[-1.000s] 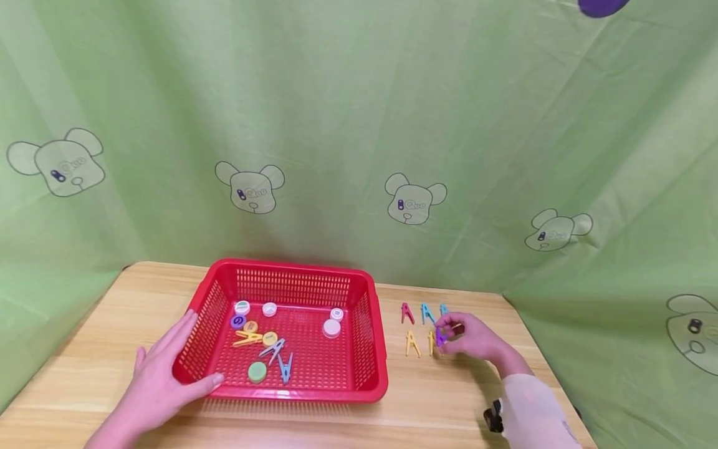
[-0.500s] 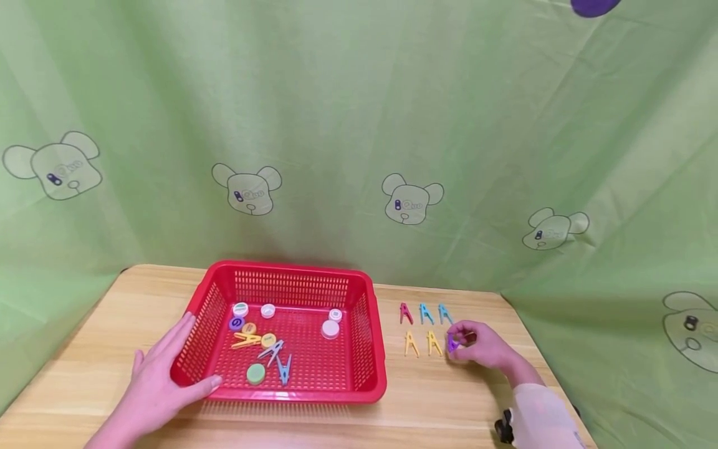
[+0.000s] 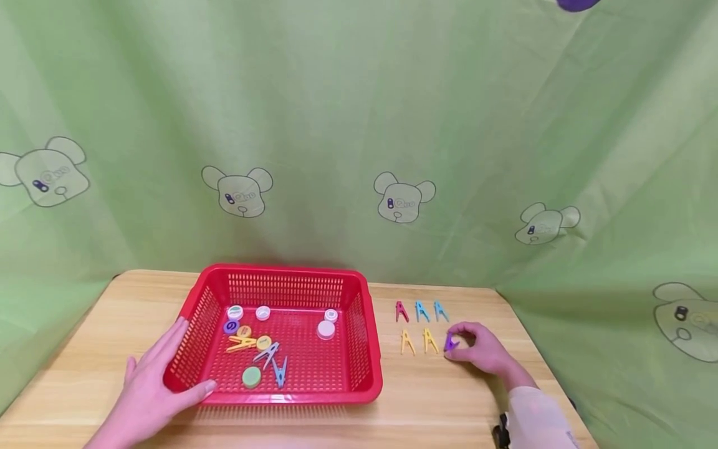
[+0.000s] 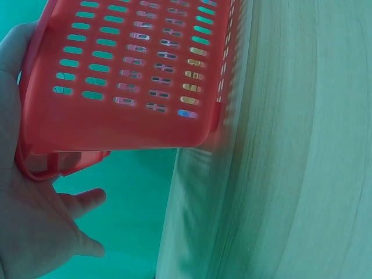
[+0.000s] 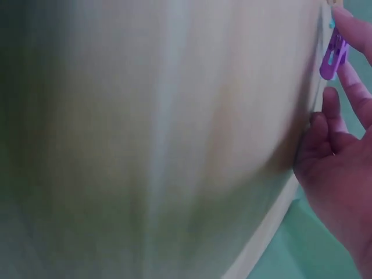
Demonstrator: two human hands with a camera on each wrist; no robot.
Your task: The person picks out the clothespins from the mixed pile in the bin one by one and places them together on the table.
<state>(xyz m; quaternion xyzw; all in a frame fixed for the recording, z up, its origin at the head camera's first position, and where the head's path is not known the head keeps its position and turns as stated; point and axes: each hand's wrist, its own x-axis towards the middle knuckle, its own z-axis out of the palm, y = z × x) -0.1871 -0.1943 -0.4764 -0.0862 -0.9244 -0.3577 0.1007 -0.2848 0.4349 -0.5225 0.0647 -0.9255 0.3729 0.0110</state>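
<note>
Against the red basket point(image 3: 291, 398)'s left edge, the left hand point(image 3: 147, 391) rests, thumb and fingers apart. Right of the basket, the right hand point(image 3: 479, 350) pinches the purple clip point(image 3: 450, 342), probably light, stiff plastic, best held across its sides.

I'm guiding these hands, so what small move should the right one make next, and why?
Probably settle the purple clip and let go: the right hand pinches it just right of two yellow clips, where it would make three, like the red clip and two blue clips behind.
</note>
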